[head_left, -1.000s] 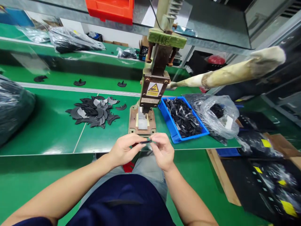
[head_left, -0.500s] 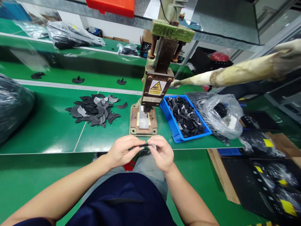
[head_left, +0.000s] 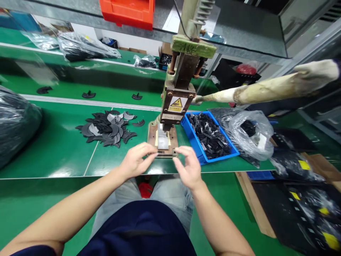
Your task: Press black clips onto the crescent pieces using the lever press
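Note:
My left hand (head_left: 139,159) is closed in a pinch at the front of the hand press (head_left: 177,96). A short, thin black plastic piece (head_left: 161,152) juts from its fingertips, just before the press's pale metal block (head_left: 163,141); most of it is too small to make out. To the right, my right hand (head_left: 188,166) is open, thumb and fingers apart, with nothing between them. It is near the front right corner of the press base (head_left: 172,142). The press's ram is over the block.
Curved dark-grey parts (head_left: 106,128) lie piled on the green table to the left. A blue bin (head_left: 220,156) of small black pieces stands right of the press. The long press lever (head_left: 266,87) reaches out right. Plastic bags (head_left: 252,133) and a bulky bag (head_left: 17,124) flank the work area.
Both hands have moved forward toward the press base. My right hand has let go of the thin black piece and drawn apart to the right; the view has shifted slightly.

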Demonstrator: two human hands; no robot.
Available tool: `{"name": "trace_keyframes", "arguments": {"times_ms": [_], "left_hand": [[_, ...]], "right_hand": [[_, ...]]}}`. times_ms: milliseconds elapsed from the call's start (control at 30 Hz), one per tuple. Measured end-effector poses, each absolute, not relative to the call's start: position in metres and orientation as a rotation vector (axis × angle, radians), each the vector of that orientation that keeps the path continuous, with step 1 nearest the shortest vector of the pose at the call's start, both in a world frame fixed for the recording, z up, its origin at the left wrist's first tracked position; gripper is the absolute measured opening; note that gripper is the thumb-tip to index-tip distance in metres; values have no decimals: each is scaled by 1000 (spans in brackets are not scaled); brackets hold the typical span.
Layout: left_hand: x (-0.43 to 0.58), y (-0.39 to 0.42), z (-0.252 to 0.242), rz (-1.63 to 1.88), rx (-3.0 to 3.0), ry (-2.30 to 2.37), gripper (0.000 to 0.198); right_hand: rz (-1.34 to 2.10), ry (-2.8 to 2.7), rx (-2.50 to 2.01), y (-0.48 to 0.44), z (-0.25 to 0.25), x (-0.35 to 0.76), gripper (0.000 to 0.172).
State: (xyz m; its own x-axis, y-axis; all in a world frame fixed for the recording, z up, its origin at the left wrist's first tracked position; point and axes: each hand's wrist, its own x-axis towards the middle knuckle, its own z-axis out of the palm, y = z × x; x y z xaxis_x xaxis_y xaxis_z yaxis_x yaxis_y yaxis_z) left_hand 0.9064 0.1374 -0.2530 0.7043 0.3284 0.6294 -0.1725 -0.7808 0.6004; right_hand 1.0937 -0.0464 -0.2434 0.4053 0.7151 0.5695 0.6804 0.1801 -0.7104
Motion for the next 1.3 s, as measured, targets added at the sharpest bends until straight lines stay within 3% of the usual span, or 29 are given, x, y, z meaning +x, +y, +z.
{"name": "trace_keyframes", "arguments": {"times_ms": [267, 400, 500, 700, 900, 1133, 1300], "left_hand": [[966, 207, -271, 797, 2688, 384, 24], [978, 207, -267, 626, 2906, 283, 30], [979, 206, -261, 504, 2985, 248, 34], [978, 206, -261, 477, 2945, 242, 35], [977, 210, -264, 509, 2881, 215, 34], [958, 290, -248, 327, 2926, 723, 36], [962, 324, -250, -20, 2978, 878, 51]], "right_hand": [[-321, -1254, -1050, -5, -88, 1176, 66], [-257, -1367, -1088, 15, -51, 1173, 38], [-308, -1293, -1053, 15, -57, 1155, 24], [-460, -1255, -1197, -19, -114, 1122, 33], [-533, -1295, -1281, -36, -173, 1121, 19], [-665, -1300, -1185, -30, -182, 1129, 10], [-614, -1212, -1134, -24, -187, 1123, 14]]}}
